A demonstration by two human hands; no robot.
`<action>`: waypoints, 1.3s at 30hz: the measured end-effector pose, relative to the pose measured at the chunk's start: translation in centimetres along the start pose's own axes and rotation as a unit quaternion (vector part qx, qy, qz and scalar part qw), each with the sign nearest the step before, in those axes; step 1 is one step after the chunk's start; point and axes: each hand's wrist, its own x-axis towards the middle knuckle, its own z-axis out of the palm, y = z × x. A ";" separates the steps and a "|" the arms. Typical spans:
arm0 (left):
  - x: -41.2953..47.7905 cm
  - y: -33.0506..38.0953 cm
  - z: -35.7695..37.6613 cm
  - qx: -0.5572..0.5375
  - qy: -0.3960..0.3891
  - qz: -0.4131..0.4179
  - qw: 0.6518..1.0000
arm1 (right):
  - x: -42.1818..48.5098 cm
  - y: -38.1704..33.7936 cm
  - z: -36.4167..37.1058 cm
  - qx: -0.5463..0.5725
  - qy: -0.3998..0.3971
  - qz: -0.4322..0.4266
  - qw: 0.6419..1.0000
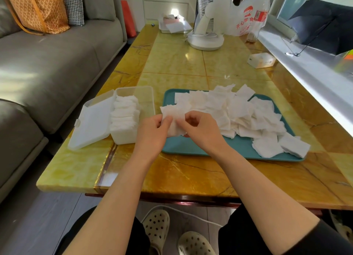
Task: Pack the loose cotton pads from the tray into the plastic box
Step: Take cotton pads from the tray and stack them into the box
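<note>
Pinching a small stack of cotton pads (172, 114), thin, square and fibrous, between curled fingers and thumbs, the left hand (152, 129) and right hand (198, 128) hold it together over the near left corner of the tray (191, 146). Across this smooth teal plastic tray, a rounded rectangle, loose pads (238, 111) lie in a ragged, overlapping heap, some hanging over its far and right rims. Just left of the tray stands the translucent rectangular plastic box (124, 138), its hinged lid (91, 124) lying open on the side away from the tray, a row of pads (125, 111) packed on edge inside. Both rest on a glossy yellow marbled table (191, 176).
</note>
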 end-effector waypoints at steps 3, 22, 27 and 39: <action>0.0 0.2 0.1 -0.047 -0.008 -0.029 0.998 | 0.2 -0.5 -0.8 0.104 0.001 0.020 0.994; -0.7 1.2 0.4 -0.105 -0.112 -0.057 0.986 | -0.2 -0.2 -0.8 0.069 -0.016 0.037 0.997; -0.7 0.9 0.9 -0.064 -0.073 -0.081 0.992 | -0.5 0.5 -1.1 0.023 -0.059 0.030 0.998; 0.2 -0.1 2.9 -0.001 -0.024 -0.030 0.999 | 0.8 5.5 -6.1 -0.377 0.012 -0.012 0.926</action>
